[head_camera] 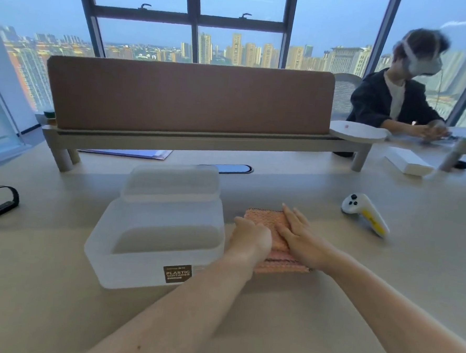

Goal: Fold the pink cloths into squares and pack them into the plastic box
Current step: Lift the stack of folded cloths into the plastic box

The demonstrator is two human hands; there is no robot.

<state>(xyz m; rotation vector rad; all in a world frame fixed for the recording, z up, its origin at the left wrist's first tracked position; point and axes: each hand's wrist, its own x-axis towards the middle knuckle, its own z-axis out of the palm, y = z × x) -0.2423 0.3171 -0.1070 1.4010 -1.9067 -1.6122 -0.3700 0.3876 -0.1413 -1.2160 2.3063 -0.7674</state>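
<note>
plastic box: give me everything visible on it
The plastic box is frosted, translucent white and rectangular with rounded corners. It stands upright on the desk, open and empty as far as shows. A brown label reading PLASTIC CONTAINER sits on its near wall. Its matching lid lies just behind, seemingly against the far rim. The left hand and folded pink cloths lie beside its right wall; contact is unclear.

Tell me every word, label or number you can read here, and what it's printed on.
"PLASTIC CONTAINER": brown label on the front wall of the box.
Small print above and below those words on the label: too blurred to read.
Nothing else in view carries readable text.
</note>
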